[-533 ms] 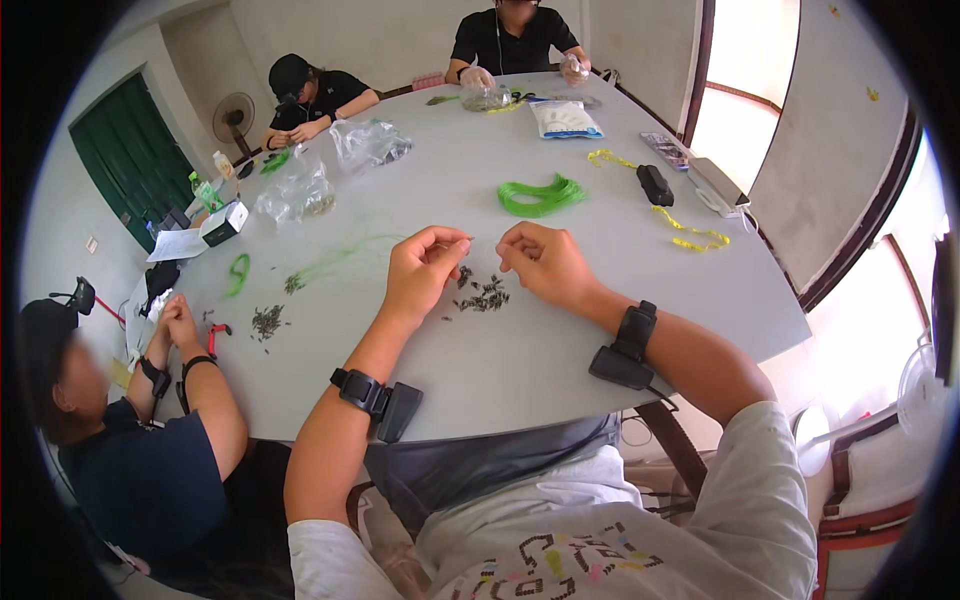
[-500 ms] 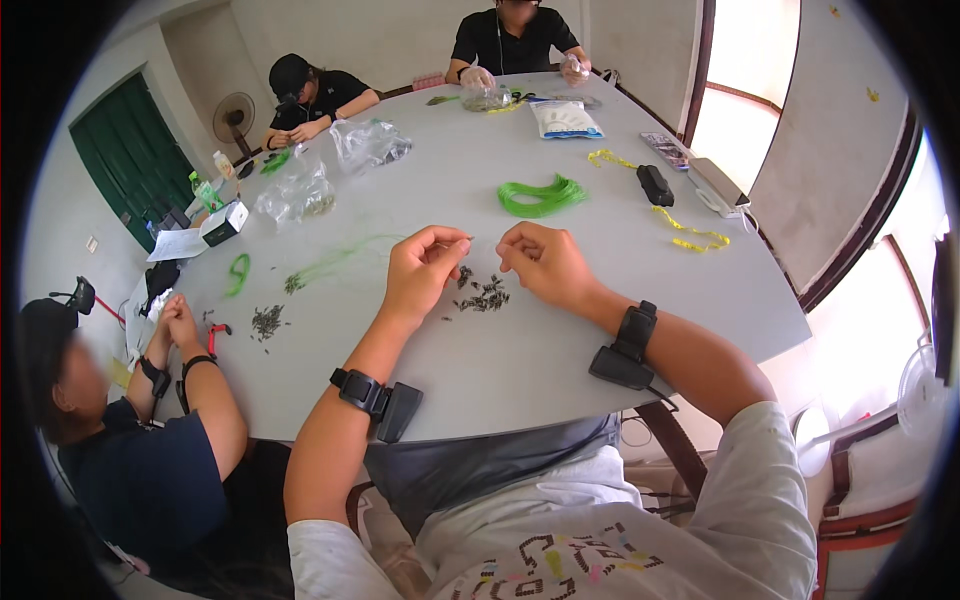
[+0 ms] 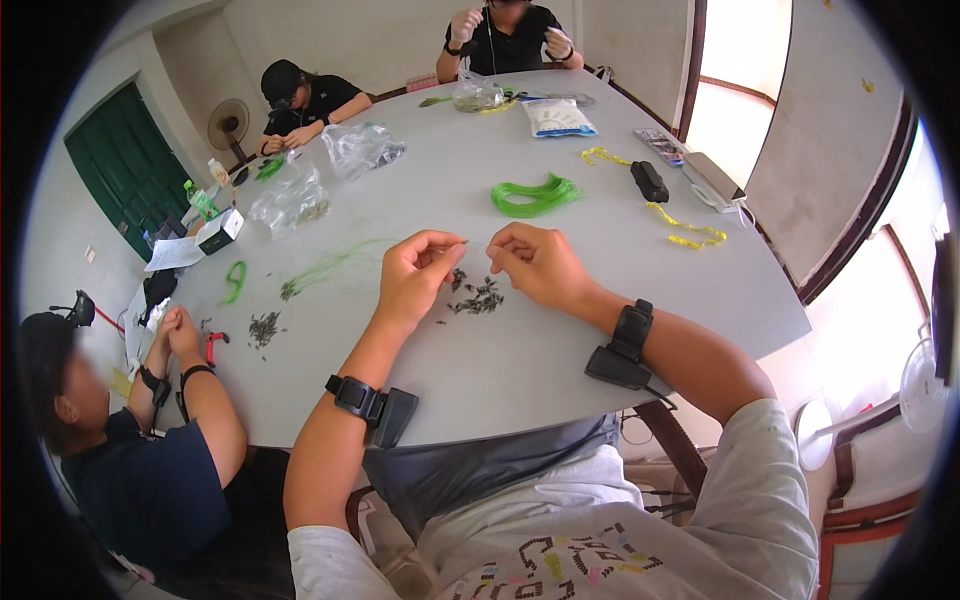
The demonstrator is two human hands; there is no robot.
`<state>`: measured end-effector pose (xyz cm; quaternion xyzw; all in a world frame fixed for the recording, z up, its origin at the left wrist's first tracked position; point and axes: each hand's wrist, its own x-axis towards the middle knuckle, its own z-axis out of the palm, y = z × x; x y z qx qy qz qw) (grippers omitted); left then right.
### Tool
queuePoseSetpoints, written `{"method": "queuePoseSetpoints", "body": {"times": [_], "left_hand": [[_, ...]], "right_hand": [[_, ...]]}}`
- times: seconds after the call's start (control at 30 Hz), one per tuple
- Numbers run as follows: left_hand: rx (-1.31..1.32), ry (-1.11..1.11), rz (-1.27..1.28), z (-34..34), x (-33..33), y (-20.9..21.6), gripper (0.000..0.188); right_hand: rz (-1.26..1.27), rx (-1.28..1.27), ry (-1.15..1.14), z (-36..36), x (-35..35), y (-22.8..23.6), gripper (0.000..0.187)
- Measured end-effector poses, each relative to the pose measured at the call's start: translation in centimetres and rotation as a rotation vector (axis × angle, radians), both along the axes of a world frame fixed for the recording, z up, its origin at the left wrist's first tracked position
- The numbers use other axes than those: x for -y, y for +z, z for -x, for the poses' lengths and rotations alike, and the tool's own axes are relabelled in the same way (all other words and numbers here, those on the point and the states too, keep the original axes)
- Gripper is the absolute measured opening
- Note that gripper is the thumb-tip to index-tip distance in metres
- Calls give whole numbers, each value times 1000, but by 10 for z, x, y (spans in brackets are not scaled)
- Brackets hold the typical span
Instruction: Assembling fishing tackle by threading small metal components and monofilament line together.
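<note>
My left hand [image 3: 415,270] is closed in a pinch, with a tiny dark piece poking out at the tips of thumb and forefinger. Close by on its right, my right hand [image 3: 540,262] also has its fingers pinched together; whatever they hold is too small to make out. Below and between both hands lies a loose pile of small dark pieces [image 3: 480,298] on the grey table [image 3: 400,400]. Thin green strands [image 3: 335,265] spread to the left of my left hand, ending in a cluster of small dark pieces [image 3: 290,289]. Beyond my right hand rests a green strand bundle [image 3: 535,196].
Left of me, a co-worker [image 3: 150,420] sits near another dark pile [image 3: 263,330] and a red-handled tool [image 3: 214,346]. Two more people sit at the far side. Clear plastic bags [image 3: 290,200], a white packet [image 3: 558,118], a black case [image 3: 649,182] and yellow tape [image 3: 690,236] lie about.
My right hand has moved slightly left, nearer my left hand, which keeps its pinch. The co-worker at the far end has raised both gloved hands off the table.
</note>
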<state>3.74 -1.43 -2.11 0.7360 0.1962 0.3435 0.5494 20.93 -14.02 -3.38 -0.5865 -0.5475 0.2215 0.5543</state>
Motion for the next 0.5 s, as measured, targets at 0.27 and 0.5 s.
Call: {"method": "queuePoseSetpoints", "body": {"times": [0.27,0.5], "left_hand": [[15,10,-13,0,0,1,12],[-22,16,-25,-1,0,-1,13]], "right_hand": [[4,48,-32,-4,-3,-5,18],[6,19,-19,-1,-2,-1,17]]}}
